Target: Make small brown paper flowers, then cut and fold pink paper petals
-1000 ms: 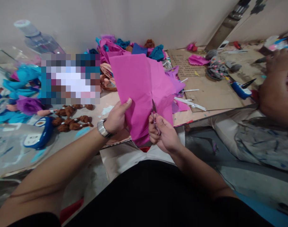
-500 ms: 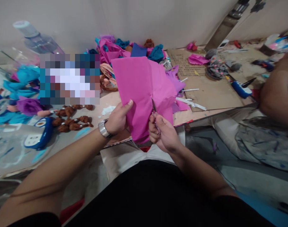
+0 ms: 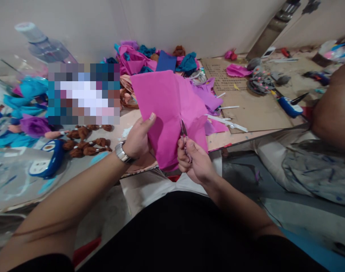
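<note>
A magenta paper sheet [image 3: 164, 105] is held upright over the table's near edge. My left hand [image 3: 138, 139], with a metal watch on the wrist, grips the sheet's left side, thumb on the front. My right hand [image 3: 193, 160] is closed on small scissors [image 3: 184, 133], and the blades point up into a cut running through the sheet's lower middle. The right part of the sheet bends away beside the blades.
Crumpled pink, blue and purple paper [image 3: 150, 56] is heaped at the back. Brown twisted pieces [image 3: 86, 142] and a blue tape dispenser [image 3: 46, 160] lie on the left. Cardboard [image 3: 246, 109] carries white sticks and a blue tool. Another person's arm [image 3: 332, 109] is at the right.
The sheet has sunk and tilted slightly left, with my left thumb shifting up its edge. The scissors sit a little farther into the cut. The other person's arm moved at the right.
</note>
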Motion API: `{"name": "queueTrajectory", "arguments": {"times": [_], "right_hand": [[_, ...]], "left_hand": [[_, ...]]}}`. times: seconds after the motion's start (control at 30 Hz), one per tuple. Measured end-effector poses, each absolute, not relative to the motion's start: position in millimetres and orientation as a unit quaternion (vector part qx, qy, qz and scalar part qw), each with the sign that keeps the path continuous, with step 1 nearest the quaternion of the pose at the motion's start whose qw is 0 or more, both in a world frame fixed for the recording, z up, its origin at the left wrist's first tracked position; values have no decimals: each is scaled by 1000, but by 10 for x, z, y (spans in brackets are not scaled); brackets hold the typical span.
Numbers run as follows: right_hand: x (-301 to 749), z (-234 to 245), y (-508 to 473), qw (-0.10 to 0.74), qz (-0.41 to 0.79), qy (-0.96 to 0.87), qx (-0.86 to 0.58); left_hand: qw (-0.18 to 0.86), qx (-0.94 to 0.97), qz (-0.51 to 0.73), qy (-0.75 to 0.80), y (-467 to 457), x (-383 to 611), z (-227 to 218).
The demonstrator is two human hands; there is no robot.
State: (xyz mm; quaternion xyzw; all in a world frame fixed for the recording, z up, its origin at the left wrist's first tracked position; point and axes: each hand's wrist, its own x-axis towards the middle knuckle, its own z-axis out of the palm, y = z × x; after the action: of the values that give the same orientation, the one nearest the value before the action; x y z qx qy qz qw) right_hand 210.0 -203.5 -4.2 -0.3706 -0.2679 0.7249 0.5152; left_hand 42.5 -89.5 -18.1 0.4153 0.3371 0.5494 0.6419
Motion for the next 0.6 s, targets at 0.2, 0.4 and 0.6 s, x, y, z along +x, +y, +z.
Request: {"name": "queueTrajectory", "arguments": {"times": [0.2,0.4,0.6], "right_hand": [[2105,-5,-2031,514,724,-281,-364],[2105,14,-2021,518,717,-288,-366],[2078,34,-2019,530,712,-285,-362]], "left_hand": [[641,414,552,337,-883,411,-238],[639,414,547,348,-896,419,-251],[668,405,526,337,-920,429,-230]]}}
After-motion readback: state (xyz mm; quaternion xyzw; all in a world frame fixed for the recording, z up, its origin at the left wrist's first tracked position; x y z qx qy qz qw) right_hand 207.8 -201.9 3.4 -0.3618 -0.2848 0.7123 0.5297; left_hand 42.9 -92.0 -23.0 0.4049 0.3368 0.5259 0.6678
